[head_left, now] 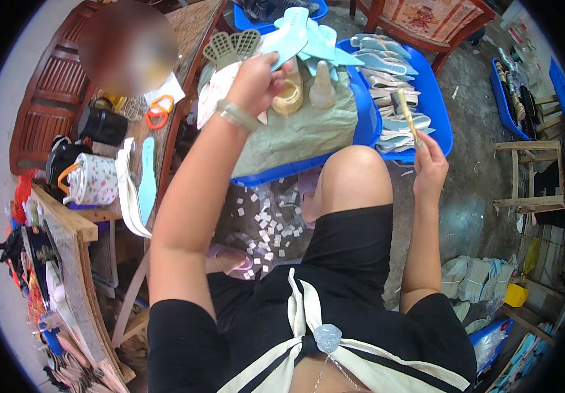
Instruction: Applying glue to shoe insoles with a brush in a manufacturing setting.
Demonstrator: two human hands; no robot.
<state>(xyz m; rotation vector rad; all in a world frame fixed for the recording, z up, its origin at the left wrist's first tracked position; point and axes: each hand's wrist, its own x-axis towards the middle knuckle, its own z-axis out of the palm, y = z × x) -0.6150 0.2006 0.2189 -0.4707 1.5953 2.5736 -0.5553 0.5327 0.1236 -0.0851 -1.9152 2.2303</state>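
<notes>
My left hand [261, 84] is closed on the narrow end of a light blue insole [289, 38], lifted beside a pile of similar insoles [324, 44]. Just right of that hand is an open container [288, 98] with a pale yellowish rim, and a whitish cone-shaped bottle [322, 86] stands beside it. Both rest on a surface covered with greenish woven sheeting [282, 145]. Away to the right, my right hand [430, 164] grips a small brush [404, 112] by its pale handle, bristles up, in front of a blue bin [441, 124] holding several stacked shoe parts [387, 64].
At left, a wooden bench [184, 49] bears a black cup [102, 124], orange-handled scissors [158, 111] and a flowered bag [94, 178]. White square bits [266, 226] litter the floor. A wooden frame stool [530, 173] stands right, and an upholstered chair [427, 19] behind. Another person is at the upper left.
</notes>
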